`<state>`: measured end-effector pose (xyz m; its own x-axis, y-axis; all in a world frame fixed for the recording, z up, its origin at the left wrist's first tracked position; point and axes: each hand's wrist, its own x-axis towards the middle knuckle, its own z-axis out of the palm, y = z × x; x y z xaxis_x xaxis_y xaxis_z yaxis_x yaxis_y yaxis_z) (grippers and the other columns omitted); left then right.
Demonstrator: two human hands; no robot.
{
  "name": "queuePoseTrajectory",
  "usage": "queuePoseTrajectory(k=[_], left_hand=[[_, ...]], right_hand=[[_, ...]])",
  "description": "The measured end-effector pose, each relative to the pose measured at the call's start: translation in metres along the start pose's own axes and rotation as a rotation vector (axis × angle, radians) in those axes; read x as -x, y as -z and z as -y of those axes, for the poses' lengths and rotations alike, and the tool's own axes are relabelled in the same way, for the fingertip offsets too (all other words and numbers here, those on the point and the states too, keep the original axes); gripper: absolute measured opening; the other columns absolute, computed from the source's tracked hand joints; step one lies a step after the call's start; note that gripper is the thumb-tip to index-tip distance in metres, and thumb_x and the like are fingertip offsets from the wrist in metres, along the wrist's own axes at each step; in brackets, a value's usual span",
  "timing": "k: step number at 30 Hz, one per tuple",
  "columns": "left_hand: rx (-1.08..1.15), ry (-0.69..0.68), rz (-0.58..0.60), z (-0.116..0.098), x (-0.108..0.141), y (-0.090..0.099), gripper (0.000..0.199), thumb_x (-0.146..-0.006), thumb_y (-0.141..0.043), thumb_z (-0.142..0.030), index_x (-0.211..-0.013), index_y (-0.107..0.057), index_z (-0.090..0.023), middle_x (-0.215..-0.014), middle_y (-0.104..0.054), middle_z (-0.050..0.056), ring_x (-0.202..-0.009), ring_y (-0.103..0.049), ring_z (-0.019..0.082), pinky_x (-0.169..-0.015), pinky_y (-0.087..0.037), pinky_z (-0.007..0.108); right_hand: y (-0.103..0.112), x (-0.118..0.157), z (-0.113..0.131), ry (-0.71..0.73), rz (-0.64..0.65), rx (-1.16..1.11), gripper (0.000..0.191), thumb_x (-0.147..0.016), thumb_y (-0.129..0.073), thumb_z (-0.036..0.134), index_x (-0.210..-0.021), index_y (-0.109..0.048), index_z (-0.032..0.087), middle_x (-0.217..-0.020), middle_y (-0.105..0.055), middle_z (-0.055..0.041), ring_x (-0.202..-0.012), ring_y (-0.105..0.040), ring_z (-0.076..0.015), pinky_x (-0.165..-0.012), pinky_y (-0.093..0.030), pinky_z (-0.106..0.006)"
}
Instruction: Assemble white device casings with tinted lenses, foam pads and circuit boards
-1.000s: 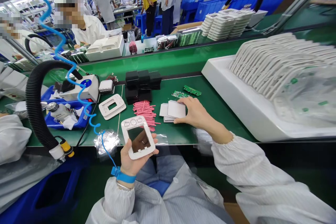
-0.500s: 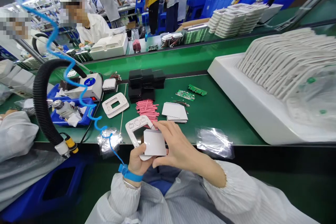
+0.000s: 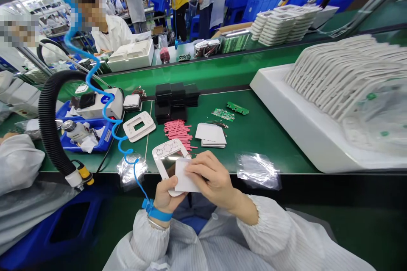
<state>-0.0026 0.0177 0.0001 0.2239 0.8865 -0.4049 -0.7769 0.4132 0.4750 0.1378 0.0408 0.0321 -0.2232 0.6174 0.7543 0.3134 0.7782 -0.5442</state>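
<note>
My left hand (image 3: 165, 198), wearing a blue wrist strap (image 3: 159, 213), is closed on the lower left edge of a white plastic housing (image 3: 161, 151). A dark, shiny display window (image 3: 168, 162) shows in that housing. Over its lower right part lies a thin white square panel (image 3: 182, 181), its left edge by my left thumb. My right hand (image 3: 218, 181) grips the panel from the right, fingers bent together onto its upper face. Its thumb is mostly hidden. A coiled blue cord (image 3: 125, 151) runs up from the strap.
On the green bench lie pink strips (image 3: 178, 133), a white panel stack (image 3: 211, 134), black blocks (image 3: 171, 99), circuit boards (image 3: 224, 114), another housing (image 3: 130, 130) and clear plastic bags (image 3: 258, 170). A white foam tray (image 3: 286, 123) stands right. A black hose (image 3: 47, 123) arches left, near a co-worker's sleeve (image 3: 19, 161).
My right hand has moved from spread fingers at the panel's right edge to bent fingers on its face. The panel sits flatter against the housing. My left hand has barely moved.
</note>
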Motion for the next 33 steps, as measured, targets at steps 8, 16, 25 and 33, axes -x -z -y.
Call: queuePoseTrajectory(k=[8,16,25,33], left_hand=[[-0.004,-0.158,0.228,-0.036,0.01,0.004,0.07,-0.062,-0.072,-0.036,-0.128,-0.049,-0.027,-0.123,-0.06,0.012,-0.105,-0.059,0.039,-0.075,-0.053,0.051],[-0.073,-0.039,0.349,-0.021,0.005,0.001,0.075,-0.064,-0.07,-0.042,-0.132,-0.045,-0.025,-0.135,-0.048,0.016,-0.119,-0.045,0.045,-0.077,-0.052,0.051],[-0.173,0.101,0.432,-0.007,0.012,0.009,0.069,-0.059,-0.071,-0.044,-0.119,-0.057,-0.013,-0.117,-0.062,0.016,-0.113,-0.05,0.043,-0.088,-0.044,0.056],[-0.043,0.115,0.317,-0.005,0.028,0.039,0.06,-0.055,-0.07,-0.034,-0.11,-0.063,-0.011,-0.081,-0.071,0.01,-0.081,-0.066,0.03,-0.072,-0.05,0.038]], right_hand=[[0.081,0.025,-0.028,-0.735,-0.271,-0.027,0.014,-0.078,-0.058,0.027,-0.068,-0.057,0.018,-0.064,-0.057,0.0007,-0.059,-0.051,-0.0127,-0.056,-0.041,-0.026],[0.113,0.077,-0.056,-0.728,-0.225,0.59,0.022,-0.072,-0.063,0.038,-0.079,-0.06,0.017,-0.076,-0.059,-0.0055,-0.066,-0.05,-0.0185,-0.064,-0.043,-0.035],[0.033,0.015,0.012,-0.501,0.313,-0.298,0.026,-0.075,-0.065,0.043,-0.08,-0.057,0.019,-0.075,-0.054,-0.0009,-0.069,-0.049,-0.0142,-0.061,-0.043,-0.027],[0.029,-0.001,0.019,-0.06,0.685,-0.349,0.058,-0.071,-0.073,0.036,-0.124,-0.054,0.025,-0.13,-0.052,-0.0127,-0.125,-0.04,-0.0332,-0.098,-0.036,-0.052]])
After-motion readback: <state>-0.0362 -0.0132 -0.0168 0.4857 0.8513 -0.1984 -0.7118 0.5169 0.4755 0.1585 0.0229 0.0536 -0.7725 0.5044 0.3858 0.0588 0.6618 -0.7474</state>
